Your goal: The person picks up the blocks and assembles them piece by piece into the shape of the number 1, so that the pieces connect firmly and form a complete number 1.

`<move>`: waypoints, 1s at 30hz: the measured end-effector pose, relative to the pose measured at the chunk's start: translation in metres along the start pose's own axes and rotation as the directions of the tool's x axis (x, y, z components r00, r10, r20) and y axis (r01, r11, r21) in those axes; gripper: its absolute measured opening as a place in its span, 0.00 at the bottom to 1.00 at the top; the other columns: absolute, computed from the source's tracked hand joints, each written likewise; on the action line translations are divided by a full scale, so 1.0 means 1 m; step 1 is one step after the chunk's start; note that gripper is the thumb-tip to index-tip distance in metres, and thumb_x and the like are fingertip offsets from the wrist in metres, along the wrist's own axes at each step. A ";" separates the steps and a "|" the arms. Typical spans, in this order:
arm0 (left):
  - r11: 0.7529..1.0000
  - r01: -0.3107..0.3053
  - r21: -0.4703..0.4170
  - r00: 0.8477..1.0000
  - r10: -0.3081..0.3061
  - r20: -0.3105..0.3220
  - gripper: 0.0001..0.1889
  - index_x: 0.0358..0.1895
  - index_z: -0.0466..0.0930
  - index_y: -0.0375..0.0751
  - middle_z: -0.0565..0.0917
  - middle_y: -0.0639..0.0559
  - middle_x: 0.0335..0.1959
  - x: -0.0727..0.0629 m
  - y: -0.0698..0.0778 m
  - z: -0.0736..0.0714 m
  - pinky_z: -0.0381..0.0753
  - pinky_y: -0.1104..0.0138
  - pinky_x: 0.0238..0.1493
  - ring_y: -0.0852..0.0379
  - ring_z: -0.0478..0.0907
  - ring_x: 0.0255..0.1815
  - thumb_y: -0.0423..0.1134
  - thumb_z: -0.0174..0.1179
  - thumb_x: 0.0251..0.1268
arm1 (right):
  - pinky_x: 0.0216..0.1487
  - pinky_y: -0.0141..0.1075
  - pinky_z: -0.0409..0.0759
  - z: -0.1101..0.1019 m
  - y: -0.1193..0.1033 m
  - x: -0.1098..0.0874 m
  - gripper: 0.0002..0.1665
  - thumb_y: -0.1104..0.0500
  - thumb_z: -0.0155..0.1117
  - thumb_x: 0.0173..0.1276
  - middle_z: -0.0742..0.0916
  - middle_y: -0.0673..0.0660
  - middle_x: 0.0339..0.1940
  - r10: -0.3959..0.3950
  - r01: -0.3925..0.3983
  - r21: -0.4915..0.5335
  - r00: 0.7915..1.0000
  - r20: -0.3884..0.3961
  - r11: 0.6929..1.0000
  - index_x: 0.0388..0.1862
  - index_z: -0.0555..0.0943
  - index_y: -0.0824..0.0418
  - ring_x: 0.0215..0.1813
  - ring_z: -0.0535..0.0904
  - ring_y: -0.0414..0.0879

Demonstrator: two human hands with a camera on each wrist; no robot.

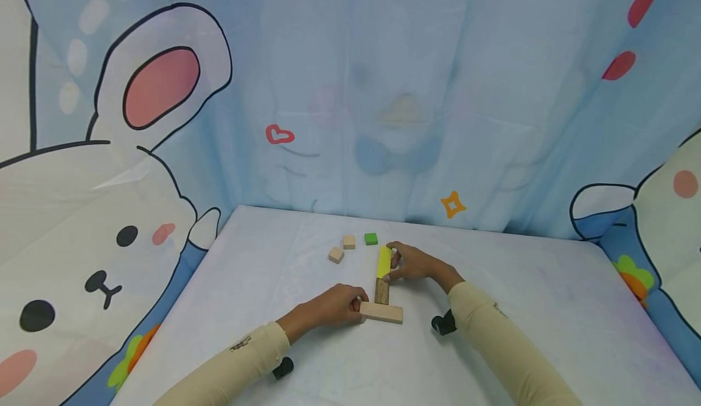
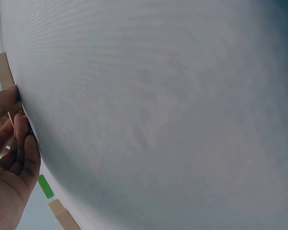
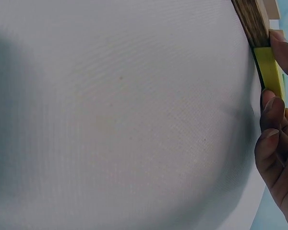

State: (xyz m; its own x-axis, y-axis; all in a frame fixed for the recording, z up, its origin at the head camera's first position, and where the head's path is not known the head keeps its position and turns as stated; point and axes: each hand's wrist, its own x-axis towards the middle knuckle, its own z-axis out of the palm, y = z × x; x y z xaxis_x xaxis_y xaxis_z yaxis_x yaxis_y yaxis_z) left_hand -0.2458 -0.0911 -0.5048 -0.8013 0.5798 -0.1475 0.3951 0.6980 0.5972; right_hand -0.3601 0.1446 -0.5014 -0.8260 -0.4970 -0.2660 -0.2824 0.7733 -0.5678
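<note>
A yellow block (image 1: 384, 262) lies end to end with a dark-grained wooden block (image 1: 382, 291) on the white table. My right hand (image 1: 412, 262) pinches the yellow block lengthwise, thumb at its near end and fingers at its far end. Across the near end of the dark block lies a pale wooden plank (image 1: 381, 312), so the three make an upside-down T. My left hand (image 1: 341, 304) holds the plank's left end between thumb and fingers. In the right wrist view the yellow block (image 3: 268, 67) meets the dark block (image 3: 253, 21).
Behind the hands sit two small pale wooden cubes (image 1: 348, 242) and a small green block (image 1: 371, 238). A dark wrist camera (image 1: 443, 323) hangs under the right sleeve, another (image 1: 283, 367) under the left. A blue printed curtain (image 1: 405, 168) stands along the table's back edge.
</note>
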 end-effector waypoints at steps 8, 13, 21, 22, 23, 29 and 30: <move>1.000 -0.002 0.010 1.000 0.002 0.002 0.17 0.54 0.81 0.40 0.79 0.62 0.29 0.001 -0.002 0.002 0.74 0.76 0.34 0.70 0.72 0.29 0.38 0.69 0.64 | 0.43 0.38 0.78 -0.001 0.000 0.000 0.57 0.48 0.79 0.57 0.82 0.55 0.45 -0.008 0.008 0.021 0.999 0.034 1.000 0.76 0.58 0.69 0.39 0.78 0.44; 1.000 0.002 0.011 1.000 -0.002 0.003 0.17 0.55 0.81 0.41 0.78 0.63 0.29 0.003 -0.004 0.002 0.74 0.76 0.34 0.70 0.72 0.29 0.39 0.69 0.65 | 0.44 0.38 0.77 -0.001 0.001 0.001 0.57 0.47 0.78 0.58 0.81 0.55 0.45 -0.013 0.013 0.002 0.999 0.039 1.000 0.76 0.58 0.69 0.40 0.77 0.45; 1.000 0.007 0.009 1.000 -0.007 0.006 0.17 0.55 0.81 0.41 0.78 0.63 0.29 0.003 -0.004 0.002 0.74 0.76 0.34 0.70 0.72 0.28 0.39 0.69 0.65 | 0.45 0.39 0.77 -0.002 0.001 0.001 0.57 0.48 0.78 0.58 0.81 0.55 0.45 -0.010 0.010 0.007 0.999 0.043 1.000 0.76 0.58 0.69 0.40 0.76 0.45; 1.000 0.007 0.012 1.000 -0.007 0.006 0.16 0.55 0.81 0.41 0.78 0.63 0.28 0.003 -0.004 0.003 0.73 0.77 0.34 0.70 0.71 0.28 0.39 0.69 0.65 | 0.45 0.39 0.77 -0.001 0.001 0.002 0.57 0.48 0.78 0.58 0.81 0.55 0.45 -0.012 0.012 0.007 0.999 0.043 1.000 0.76 0.58 0.69 0.40 0.76 0.45; 1.000 0.006 0.015 1.000 -0.006 0.006 0.16 0.55 0.81 0.41 0.78 0.63 0.28 0.003 -0.004 0.003 0.73 0.77 0.34 0.70 0.71 0.28 0.39 0.69 0.65 | 0.45 0.39 0.77 -0.001 0.001 0.002 0.57 0.47 0.78 0.58 0.81 0.55 0.45 -0.014 0.014 0.007 0.999 0.044 1.000 0.76 0.58 0.69 0.40 0.76 0.45; 0.999 -0.008 0.035 1.000 0.008 0.001 0.17 0.54 0.81 0.40 0.79 0.62 0.28 0.002 -0.002 0.002 0.73 0.77 0.32 0.71 0.71 0.27 0.38 0.69 0.65 | 0.42 0.37 0.75 0.000 0.005 0.003 0.57 0.47 0.77 0.59 0.81 0.55 0.46 -0.030 0.030 0.015 0.999 0.042 0.999 0.77 0.58 0.69 0.40 0.75 0.45; 0.999 -0.009 0.039 1.000 0.009 0.000 0.17 0.54 0.81 0.39 0.79 0.62 0.28 0.002 -0.002 0.001 0.73 0.77 0.32 0.71 0.71 0.27 0.38 0.69 0.64 | 0.41 0.37 0.75 0.000 0.006 0.003 0.57 0.47 0.77 0.59 0.81 0.55 0.46 -0.032 0.032 0.018 0.999 0.041 0.999 0.77 0.57 0.70 0.39 0.75 0.44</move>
State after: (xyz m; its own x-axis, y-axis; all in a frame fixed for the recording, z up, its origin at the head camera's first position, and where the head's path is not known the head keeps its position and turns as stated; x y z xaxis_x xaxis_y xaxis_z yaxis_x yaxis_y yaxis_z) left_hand -0.2477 -0.0903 -0.5073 -0.7978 0.5860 -0.1420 0.4194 0.7084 0.5677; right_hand -0.3642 0.1476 -0.5051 -0.7955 -0.5375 -0.2797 -0.2997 0.7502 -0.5894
